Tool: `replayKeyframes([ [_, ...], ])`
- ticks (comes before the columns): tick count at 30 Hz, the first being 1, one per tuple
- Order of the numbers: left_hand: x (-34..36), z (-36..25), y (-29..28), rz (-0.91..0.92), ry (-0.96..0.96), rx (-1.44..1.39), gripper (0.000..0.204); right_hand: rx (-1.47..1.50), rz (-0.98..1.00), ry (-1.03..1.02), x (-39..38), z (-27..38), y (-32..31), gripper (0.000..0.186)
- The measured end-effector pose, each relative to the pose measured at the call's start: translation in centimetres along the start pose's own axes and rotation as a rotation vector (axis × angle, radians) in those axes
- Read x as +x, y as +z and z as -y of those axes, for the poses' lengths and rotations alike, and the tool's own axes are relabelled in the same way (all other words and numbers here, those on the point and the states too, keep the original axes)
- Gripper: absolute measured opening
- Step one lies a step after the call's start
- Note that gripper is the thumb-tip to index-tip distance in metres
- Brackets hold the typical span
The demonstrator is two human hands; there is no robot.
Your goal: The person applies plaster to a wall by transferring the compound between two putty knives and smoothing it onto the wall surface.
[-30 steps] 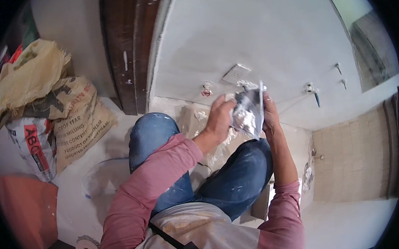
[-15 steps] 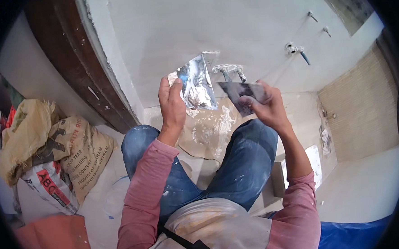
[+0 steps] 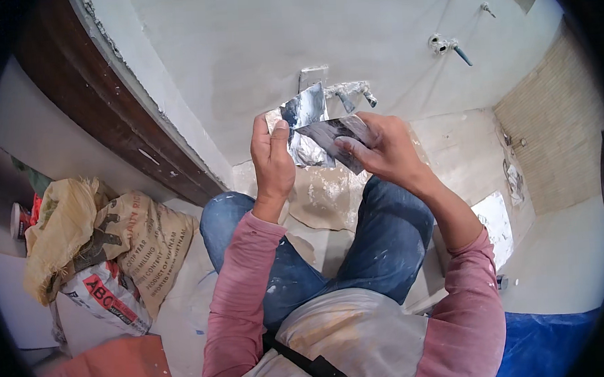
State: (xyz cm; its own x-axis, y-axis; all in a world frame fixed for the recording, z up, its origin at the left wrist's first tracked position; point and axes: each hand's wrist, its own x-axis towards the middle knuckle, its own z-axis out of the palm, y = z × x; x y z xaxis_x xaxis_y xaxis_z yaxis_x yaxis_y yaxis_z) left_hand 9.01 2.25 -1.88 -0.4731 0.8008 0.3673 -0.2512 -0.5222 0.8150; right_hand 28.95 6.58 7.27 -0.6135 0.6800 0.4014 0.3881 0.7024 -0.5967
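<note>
My left hand [image 3: 273,159] grips a shiny flat metal plate [image 3: 308,106] by its left edge, thumb on top. White putty [image 3: 309,151] lies in a lump on the plate's lower part. In my right hand [image 3: 387,148] is a dark, smeared flat scraper blade [image 3: 333,135], pinched between thumb and fingers. The blade lies across the plate, its left corner over the plate's middle, hiding part of it. Whether the two touch I cannot tell. Both are above my knees, in front of the wall.
Blue-ended pipe stubs [image 3: 345,103] stick out low on the pale wall [image 3: 240,48], beside a rectangular wall box [image 3: 312,77]. Brown sheeting [image 3: 323,201] splashed with white covers floor between my legs. Sacks [image 3: 161,243] slump at left; blue sheeting [image 3: 553,346] lies lower right.
My right hand has brought the scraper blade leftward, so it now overlaps the plate; before, they were apart. The left hand keeps its grip. The whole view has shifted slightly.
</note>
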Motion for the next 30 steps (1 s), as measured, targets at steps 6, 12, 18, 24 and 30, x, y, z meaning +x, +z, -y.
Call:
replayKeyframes([
  [6,0.0,-0.3,-0.4,0.089,0.016,0.089,0.02,-0.13,-0.064,-0.193,0.8,-1.5,0.2,0.021],
  [12,0.3,-1.0,-0.6,0.143,-0.057,0.034,0.024,-0.073,-0.118,-0.257,2.7,-1.9,-1.0,0.018],
  [18,0.5,-1.5,-1.3,0.216,0.055,0.475,0.022,-0.418,-0.362,-0.354,5.3,-4.2,-2.0,0.013],
  [24,5.0,-1.9,-6.9,-0.587,-0.015,-0.259,0.02,-0.726,-0.242,-0.906,6.5,-6.8,2.3,0.019],
  [30,5.7,-2.0,-9.6,-0.693,-0.114,-0.249,0.023,-0.682,-0.129,-1.049,8.4,-6.9,7.9,0.021],
])
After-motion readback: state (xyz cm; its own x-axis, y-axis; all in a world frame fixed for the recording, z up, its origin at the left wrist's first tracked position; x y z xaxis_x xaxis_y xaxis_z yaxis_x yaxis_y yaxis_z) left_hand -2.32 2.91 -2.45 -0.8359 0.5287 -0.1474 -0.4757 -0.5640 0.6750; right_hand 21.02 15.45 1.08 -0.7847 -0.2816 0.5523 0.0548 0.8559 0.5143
